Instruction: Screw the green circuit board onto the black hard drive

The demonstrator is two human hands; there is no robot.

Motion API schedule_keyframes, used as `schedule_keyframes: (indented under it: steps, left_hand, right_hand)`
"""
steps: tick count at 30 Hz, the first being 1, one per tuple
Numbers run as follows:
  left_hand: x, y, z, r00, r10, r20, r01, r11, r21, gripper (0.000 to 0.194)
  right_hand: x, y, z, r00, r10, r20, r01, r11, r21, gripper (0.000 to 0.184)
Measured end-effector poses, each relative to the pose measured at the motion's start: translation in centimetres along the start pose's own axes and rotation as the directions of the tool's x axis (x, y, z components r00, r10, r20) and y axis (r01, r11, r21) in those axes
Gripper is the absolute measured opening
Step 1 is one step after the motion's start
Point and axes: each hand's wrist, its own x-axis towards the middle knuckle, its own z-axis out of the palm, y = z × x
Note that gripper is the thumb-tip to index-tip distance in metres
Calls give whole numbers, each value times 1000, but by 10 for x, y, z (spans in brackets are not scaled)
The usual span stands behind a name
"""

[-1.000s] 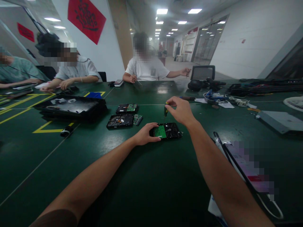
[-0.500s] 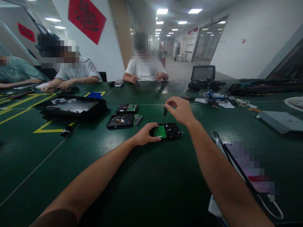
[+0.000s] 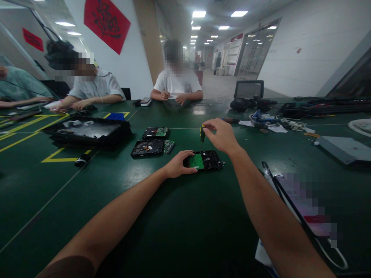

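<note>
A black hard drive with a green circuit board lies flat on the table. My left hand grips its left end, thumb along the near edge and fingers on the far edge. In my right hand is a small yellow and dark screwdriver, pinched at the top of its handle. It stands upright with the tip pointing down at the drive's far edge; whether the tip touches a screw is too small to tell. A few tiny bits, perhaps screws, lie by the drive's right end.
Left of my hands lie a second hard drive, a third drive and a loose circuit board. Black trays sit farther left. A metal case and a lanyard badge are at right. Co-workers sit across the table.
The screwdriver's handle has turned slightly between my right fingers, showing more yellow. My left hand and the hard drive have stayed in place. The person opposite has shifted their hands.
</note>
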Motion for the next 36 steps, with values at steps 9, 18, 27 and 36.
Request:
schedule_keyframes:
  steps: [9, 18, 27, 36]
  left_hand:
    - [-1, 0, 0, 1000, 6, 2, -6, 1000, -3, 78]
    - [0, 0, -1, 1000, -8, 9, 8, 1000, -12, 77]
    - [-1, 1, -1, 1000, -3, 6, 3, 1000, -1, 80]
    - [-1, 0, 0, 1000, 8, 4, -8, 1000, 8, 78]
  right_hand:
    - [0, -2, -1, 999, 36, -8, -35, 999, 21, 7]
    - [1, 0, 1, 998, 53, -25, -53, 998, 19, 8]
    - [0, -1, -1, 999, 39, -24, -39, 999, 5, 5]
    - [0, -2, -2, 1000, 13, 5, -13, 999, 29, 8]
